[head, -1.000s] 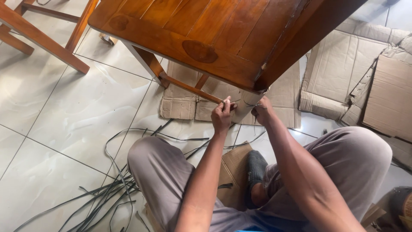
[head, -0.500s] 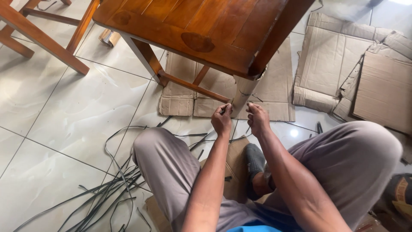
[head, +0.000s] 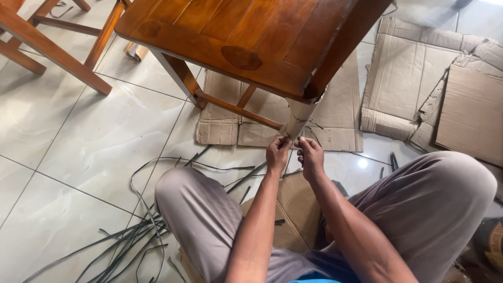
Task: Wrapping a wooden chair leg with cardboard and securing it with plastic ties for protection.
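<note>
A brown wooden chair (head: 246, 42) stands in front of me, one front leg wrapped in cardboard (head: 299, 118). A thin dark strap circles that wrapped leg. My left hand (head: 276, 154) and my right hand (head: 311, 156) sit side by side at the bottom of the wrapped leg, fingers pinched on the strap ends. Both knees, in grey trousers, spread to either side of my arms.
Flattened cardboard sheets (head: 414, 73) lie on the grey tiled floor to the right and under the chair. Several loose dark straps (head: 131, 241) trail across the tiles at lower left. Another wooden chair frame (head: 47, 44) stands at upper left.
Both hands have slid down the wrapped chair leg from near the seat corner to its lower end and drawn closer together. The view has shifted slightly.
</note>
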